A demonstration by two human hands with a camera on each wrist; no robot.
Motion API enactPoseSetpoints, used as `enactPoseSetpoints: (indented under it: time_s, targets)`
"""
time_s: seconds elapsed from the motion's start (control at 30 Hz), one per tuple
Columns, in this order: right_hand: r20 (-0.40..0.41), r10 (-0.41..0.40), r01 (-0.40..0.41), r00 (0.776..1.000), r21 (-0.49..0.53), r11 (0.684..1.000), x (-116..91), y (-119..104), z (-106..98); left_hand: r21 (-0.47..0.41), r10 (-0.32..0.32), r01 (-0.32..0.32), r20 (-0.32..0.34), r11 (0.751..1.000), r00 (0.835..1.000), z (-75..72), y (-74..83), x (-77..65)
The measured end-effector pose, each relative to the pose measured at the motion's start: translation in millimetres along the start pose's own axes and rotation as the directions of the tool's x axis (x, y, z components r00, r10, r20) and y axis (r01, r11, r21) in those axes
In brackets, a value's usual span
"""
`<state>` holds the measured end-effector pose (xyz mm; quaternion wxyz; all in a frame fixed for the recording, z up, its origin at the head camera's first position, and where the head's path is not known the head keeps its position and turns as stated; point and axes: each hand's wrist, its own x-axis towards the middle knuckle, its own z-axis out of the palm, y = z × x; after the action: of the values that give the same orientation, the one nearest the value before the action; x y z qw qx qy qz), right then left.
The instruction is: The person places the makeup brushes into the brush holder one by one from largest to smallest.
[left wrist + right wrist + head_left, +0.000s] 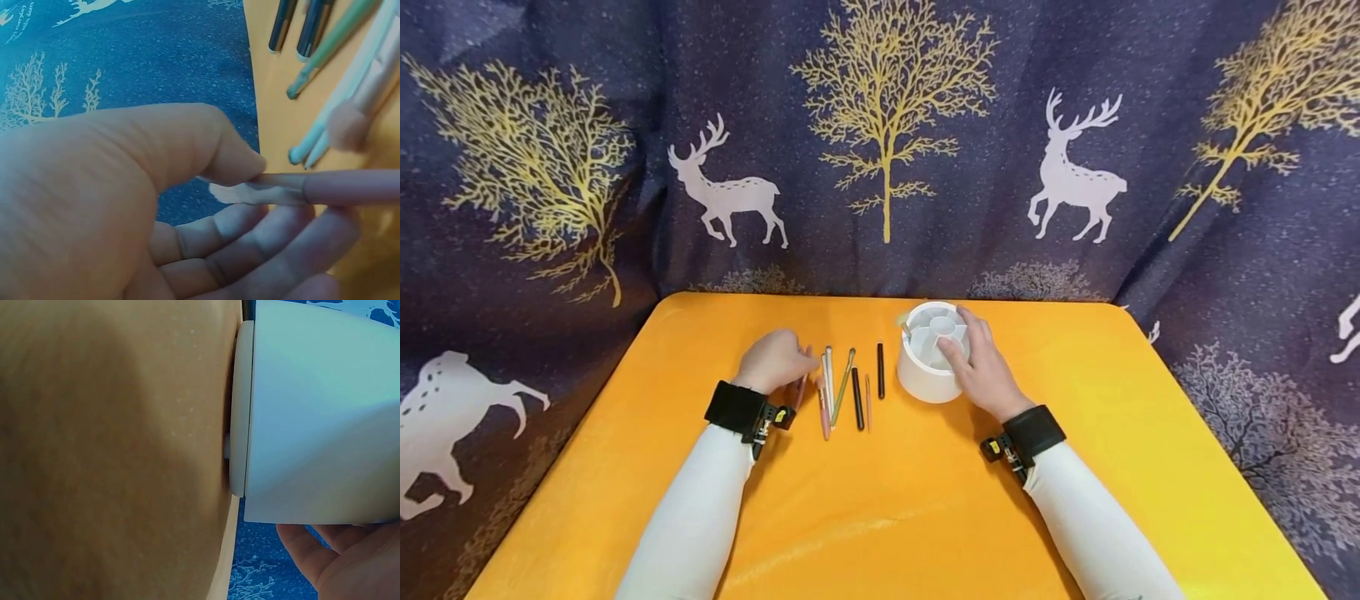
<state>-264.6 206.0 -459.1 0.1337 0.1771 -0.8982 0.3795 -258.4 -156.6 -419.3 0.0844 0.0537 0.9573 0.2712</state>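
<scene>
My left hand (pixel 775 361) pinches a pink-handled makeup brush (pixel 350 187) between thumb and fingers near its bristle end, low over the table at the left of a row of brushes. On the other side, my right hand (pixel 987 368) grips the wall of a white round brush holder (pixel 927 387), thumb at the inner side and fingers outside. The holder stands upright and has several compartments around a central ring. A pale-tipped brush (pixel 905 323) leans in its left side. Closest to the left hand lies another pink brush (pixel 825 421) with fluffy bristles.
Between the hands lie white sticks (pixel 829 367), a green-handled brush (pixel 843 390), a black brush (pixel 857 402), a thin pinkish stick (pixel 868 404) and another black one (pixel 881 372). A dark curtain (pixel 880 267) hangs behind the far edge of the orange table (pixel 880 517).
</scene>
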Motion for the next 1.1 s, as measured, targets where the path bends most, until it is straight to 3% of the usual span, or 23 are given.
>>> enactPoseSetpoints:
  time_s: [0.2, 0.43, 1.1]
  targets:
    - [0.004, -0.002, 0.002, 1.000, 0.001, 1.000, -0.1, -2.3, 1.2, 0.017, 0.056, -0.055, -0.114, 0.998, 0.992, -1.3, 5.0, 2.2]
    - [-0.002, -0.002, 0.002, 1.000, -0.006, 1.000, 0.5, -3.0, 0.3, -0.004, 0.131, -0.135, -0.212, 0.991, 0.968, -4.8, 20.2, 4.3]
    - [-0.005, -0.001, 0.001, 1.000, -0.017, 1.000, -0.2, -1.4, -0.8, -0.064, 0.207, -0.249, -0.381, 0.966, 0.901, -5.2, 50.0, 7.5]
